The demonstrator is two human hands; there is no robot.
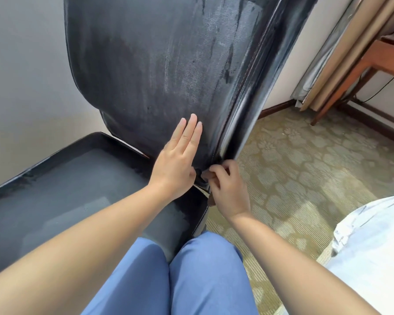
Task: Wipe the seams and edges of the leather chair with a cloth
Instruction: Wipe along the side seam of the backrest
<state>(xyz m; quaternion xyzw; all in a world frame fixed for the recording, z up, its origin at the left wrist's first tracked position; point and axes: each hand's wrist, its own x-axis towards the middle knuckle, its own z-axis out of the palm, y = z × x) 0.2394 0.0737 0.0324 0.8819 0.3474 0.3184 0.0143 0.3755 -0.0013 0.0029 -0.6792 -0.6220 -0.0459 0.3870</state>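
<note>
A black leather chair fills the view, with its tall backrest [146, 64] upright and its seat [77, 189] to the lower left. A stitched seam [243, 94] runs down the backrest's right edge. My left hand [178, 160] lies flat with straight fingers on the lower backrest. My right hand [225, 187] is at the bottom of that seam, where backrest and seat meet, its fingers curled round a small dark cloth [201, 175]. Most of the cloth is hidden by the fingers. The leather shows damp streaks.
My knees in blue trousers [191, 269] are against the seat's front corner. Patterned carpet [293, 167] lies to the right, with white bedding [373, 246] at the lower right. Curtains [341, 53] and a wooden table leg [341, 87] stand at the back right. A wall [21, 76] is behind the chair.
</note>
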